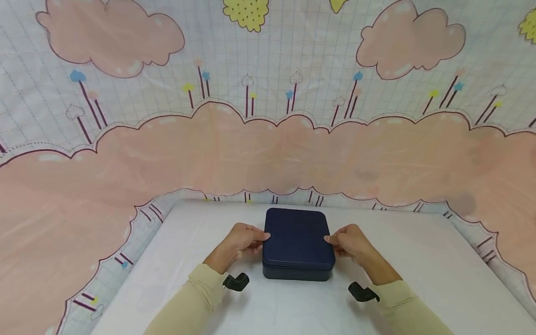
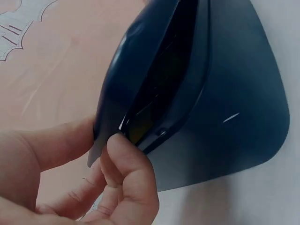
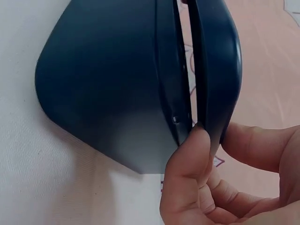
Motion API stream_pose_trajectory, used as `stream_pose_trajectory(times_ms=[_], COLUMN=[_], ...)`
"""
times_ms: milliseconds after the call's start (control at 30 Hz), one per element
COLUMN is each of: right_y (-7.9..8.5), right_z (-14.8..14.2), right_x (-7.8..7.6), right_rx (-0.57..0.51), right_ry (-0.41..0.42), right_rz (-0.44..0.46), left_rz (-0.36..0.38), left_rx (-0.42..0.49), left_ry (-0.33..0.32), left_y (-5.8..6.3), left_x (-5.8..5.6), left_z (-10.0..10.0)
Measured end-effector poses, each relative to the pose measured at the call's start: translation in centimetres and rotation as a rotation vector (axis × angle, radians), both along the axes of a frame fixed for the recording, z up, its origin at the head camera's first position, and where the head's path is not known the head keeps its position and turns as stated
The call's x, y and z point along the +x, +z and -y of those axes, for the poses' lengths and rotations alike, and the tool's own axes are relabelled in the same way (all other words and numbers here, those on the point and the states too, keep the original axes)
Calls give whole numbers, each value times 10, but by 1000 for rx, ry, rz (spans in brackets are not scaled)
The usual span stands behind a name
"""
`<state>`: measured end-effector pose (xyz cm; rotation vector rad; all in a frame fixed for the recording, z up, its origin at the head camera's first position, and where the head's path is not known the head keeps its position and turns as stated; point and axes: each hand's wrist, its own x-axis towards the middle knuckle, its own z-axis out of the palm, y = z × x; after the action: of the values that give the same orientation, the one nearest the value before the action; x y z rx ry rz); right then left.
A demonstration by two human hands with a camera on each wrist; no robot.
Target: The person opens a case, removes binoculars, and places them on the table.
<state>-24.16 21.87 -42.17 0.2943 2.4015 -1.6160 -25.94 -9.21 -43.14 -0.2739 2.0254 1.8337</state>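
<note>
Cloth (image 1: 54,195) printed with pink clouds spans the whole back and runs down past the left edge of the white tabletop (image 1: 155,270). Next comes the left sleeve (image 1: 184,300), pale yellow, with a black camera (image 1: 237,282) at its cuff. The left hand (image 1: 243,242) reaches in from there, its grip closed to a narrow pinch on the left edge of the box's lid (image 1: 298,237): thumb on top, forefinger at the rim. On the left wrist view a dark gap parts lid and base (image 2: 248,93) on this side, with a dull yellowish patch inside. The dark blue box sits in the middle of the tabletop, between the hands, its base resting flat and the lid over it. On the right wrist view the lid also stands apart from the base, and the cloth shows through the slit. There the right hand (image 1: 351,244) pinches the lid's right edge, its grip likewise narrowed to the rim's thickness. A second black camera (image 1: 362,292) juts from the right sleeve (image 1: 412,309), and the cloth hangs beyond the tabletop's far right.
</note>
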Motion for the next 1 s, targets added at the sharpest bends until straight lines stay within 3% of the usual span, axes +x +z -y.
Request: stream_pose_trajectory(times_ms=[533,1000], right_y=[14,22], right_z=[2,9], right_x=[4,9], right_rx=[-27,-73], right_ry=[4,-36], right_rz=[-64,-77], left_rz=[-59,-138], left_rx=[-30,6], left_ry=[7,69], left_y=[8,19], left_x=[1,5], left_z=[6,9])
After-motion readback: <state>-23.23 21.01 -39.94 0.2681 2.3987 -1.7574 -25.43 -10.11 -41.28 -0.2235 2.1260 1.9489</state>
